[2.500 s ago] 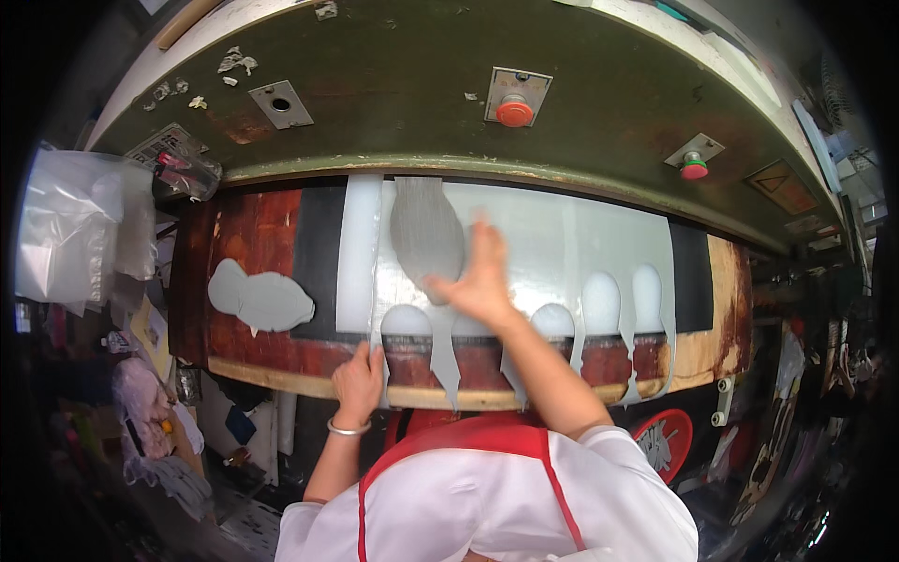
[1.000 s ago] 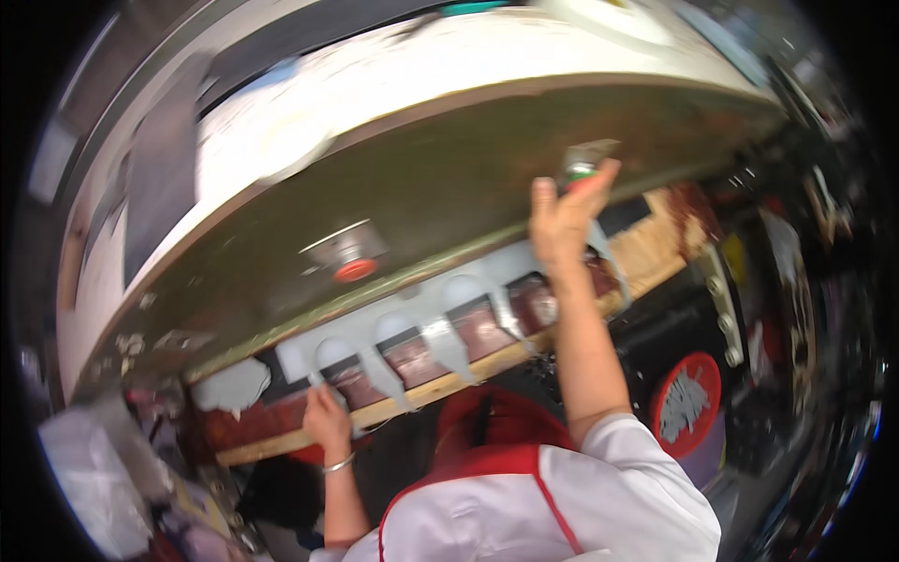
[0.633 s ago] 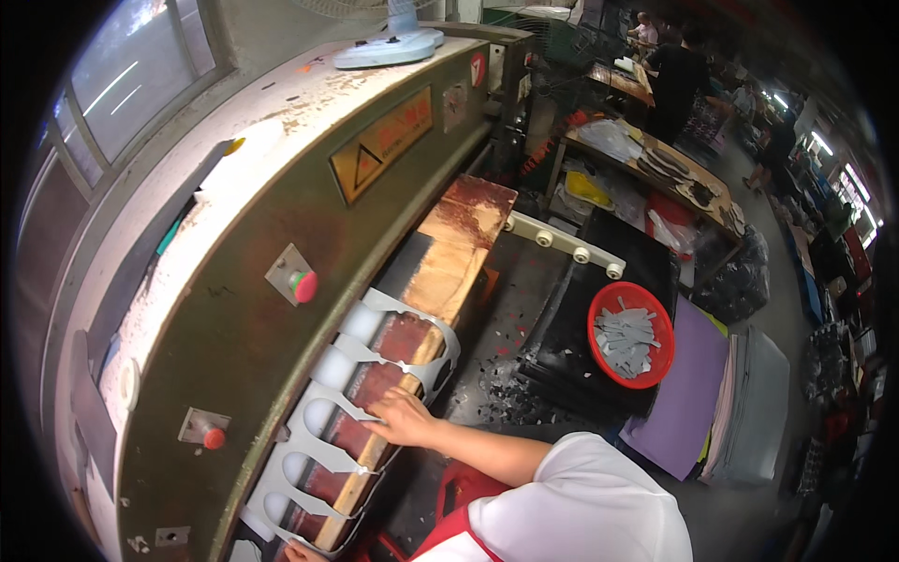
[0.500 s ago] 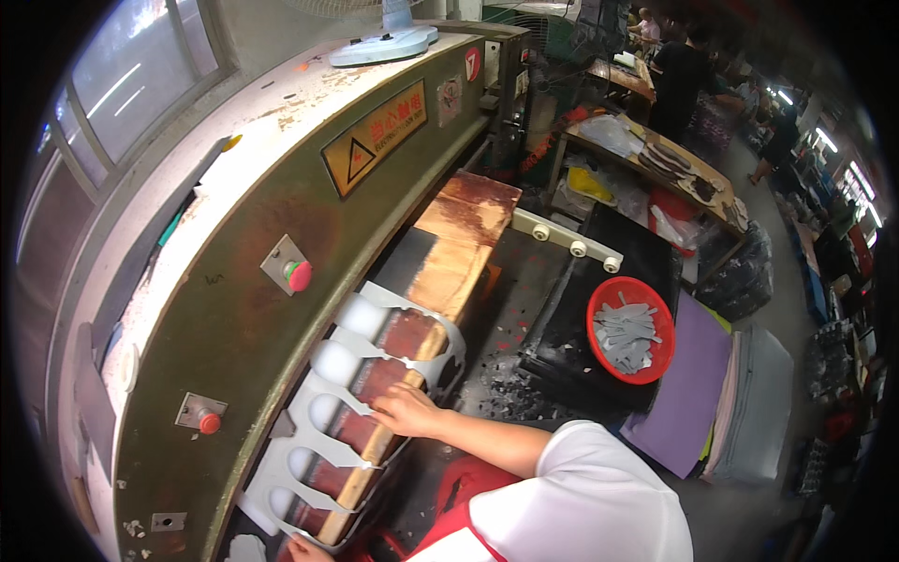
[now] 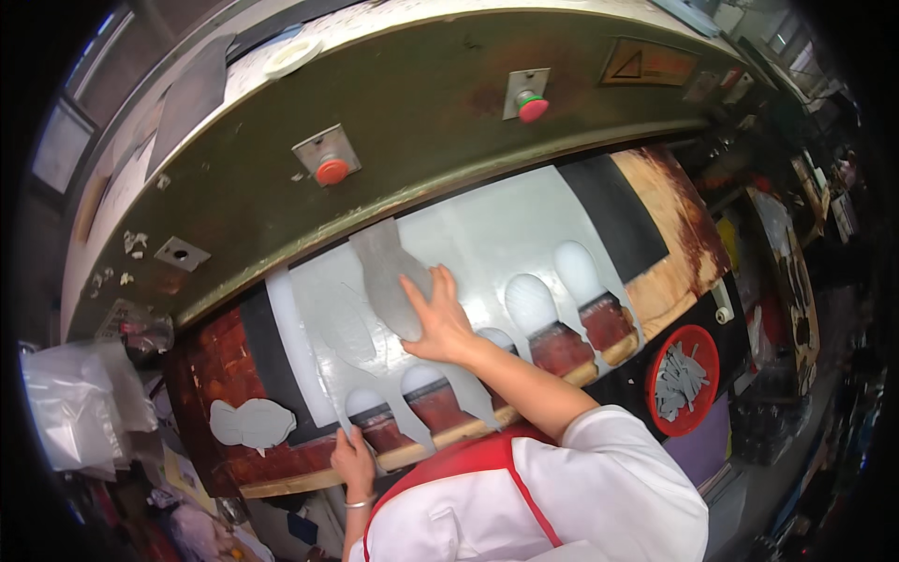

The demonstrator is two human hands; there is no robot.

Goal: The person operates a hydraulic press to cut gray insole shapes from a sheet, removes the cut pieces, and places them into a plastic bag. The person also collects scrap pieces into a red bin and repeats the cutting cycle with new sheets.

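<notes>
A large grey sheet (image 5: 468, 234) lies over a white board on the machine bed, with rounded cutouts along its near edge. On the sheet rests a darker grey sole-shaped piece (image 5: 384, 281). My right hand (image 5: 440, 318) is spread out at this piece's right side, fingertips touching its edge or the sheet beside it. At the sheet's near left corner, my left hand (image 5: 354, 462) pinches the edge between thumb and fingers. The outline of another sole shape (image 5: 342, 323) shows in the sheet left of the dark piece.
The green machine beam (image 5: 421, 112) spans the far side, carrying a red button (image 5: 331, 170) and a red-green one (image 5: 533, 108). Cut grey pieces (image 5: 253, 423) lie at the bed's left. A red bowl of scraps (image 5: 712, 375) stands right. Clear plastic bags (image 5: 80, 403) hang left.
The view has swung left and closer over the bed. My right hand has gone from the sheet's near edge to the dark sole-shaped piece. My left hand stays at the sheet's near left edge.
</notes>
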